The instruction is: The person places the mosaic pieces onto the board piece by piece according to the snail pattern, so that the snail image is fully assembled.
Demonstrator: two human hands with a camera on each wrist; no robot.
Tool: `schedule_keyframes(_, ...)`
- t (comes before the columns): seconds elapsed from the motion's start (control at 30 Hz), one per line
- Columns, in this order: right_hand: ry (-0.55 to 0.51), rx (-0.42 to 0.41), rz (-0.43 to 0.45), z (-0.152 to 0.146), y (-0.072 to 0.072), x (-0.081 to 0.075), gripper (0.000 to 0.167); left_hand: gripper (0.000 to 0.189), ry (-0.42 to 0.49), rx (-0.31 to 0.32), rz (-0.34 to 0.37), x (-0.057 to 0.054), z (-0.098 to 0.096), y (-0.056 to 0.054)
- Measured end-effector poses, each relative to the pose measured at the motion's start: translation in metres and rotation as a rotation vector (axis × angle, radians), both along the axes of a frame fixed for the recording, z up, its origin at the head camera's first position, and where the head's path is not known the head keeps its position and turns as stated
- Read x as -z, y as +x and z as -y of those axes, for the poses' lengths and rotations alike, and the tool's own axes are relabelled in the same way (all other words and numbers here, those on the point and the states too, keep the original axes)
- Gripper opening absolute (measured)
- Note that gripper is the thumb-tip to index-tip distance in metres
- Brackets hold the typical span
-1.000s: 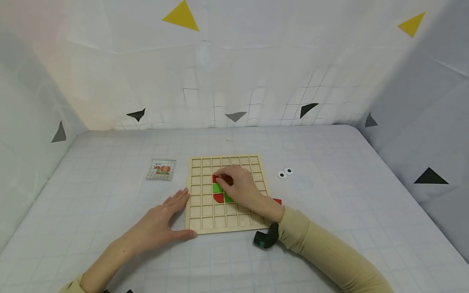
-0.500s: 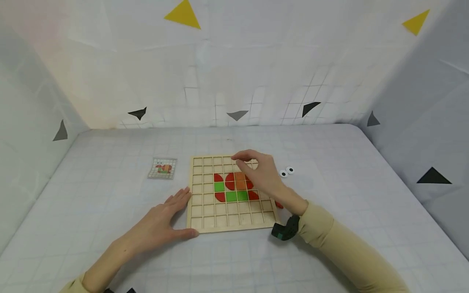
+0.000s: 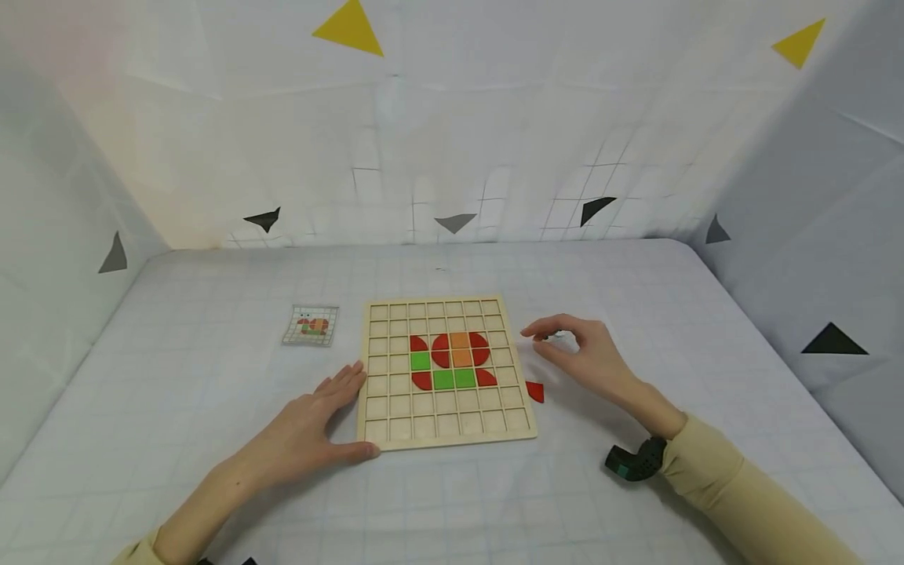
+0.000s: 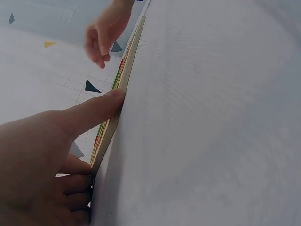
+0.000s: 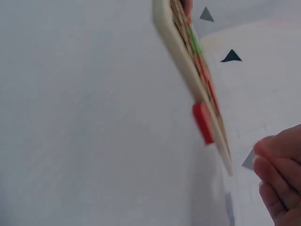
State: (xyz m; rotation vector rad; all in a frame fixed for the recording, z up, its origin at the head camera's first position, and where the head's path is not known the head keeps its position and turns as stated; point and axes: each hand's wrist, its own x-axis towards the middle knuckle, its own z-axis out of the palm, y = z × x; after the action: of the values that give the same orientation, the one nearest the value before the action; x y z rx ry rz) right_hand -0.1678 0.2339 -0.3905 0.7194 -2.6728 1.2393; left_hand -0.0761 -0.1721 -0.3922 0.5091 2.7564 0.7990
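A square wooden grid board (image 3: 395, 430) lies mid-table. Set in its cells are red quarter-round pieces (image 3: 421, 381), green squares (image 3: 443, 380) and an orange block (image 3: 461, 350). My left hand (image 3: 300, 439) rests flat at the board's left edge, thumb at the near corner; the left wrist view shows the thumb (image 4: 94, 113) against the board's side. To the right of the board, my right hand (image 3: 600, 361) hovers with thumb and forefinger curved and tips slightly apart. It mostly covers the two googly eyes (image 3: 562, 336) on the table. No held piece shows in the right wrist view.
A loose red quarter-round (image 3: 535, 391) lies against the board's right edge. At the left is a small picture card (image 3: 311, 326) with a coloured snail-like figure on a grid. White cloth walls with yellow and dark triangles surround the table's back and sides.
My right hand has left the red piece near the top left of the figure, lifted, and moved right off the board to the googly eyes. The left hand stays put.
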Motion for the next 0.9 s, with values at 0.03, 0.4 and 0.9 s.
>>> schedule_keyframes(0.03,0.003,-0.006,-0.004,-0.005,0.001,0.003,0.023,0.106,0.001,0.001,0.0,0.0,0.0,0.0)
schedule_keyframes(0.4,-0.067,-0.17,0.017,-0.029,0.01,0.024,0.036,0.107,-0.005,0.003,-0.005,0.003,0.0,-0.001)
schedule_keyframes(0.9,-0.016,-0.309,0.012,-0.032,0.008,0.031,0.041,0.107,-0.004,0.005,-0.011,0.003,0.0,-0.001)
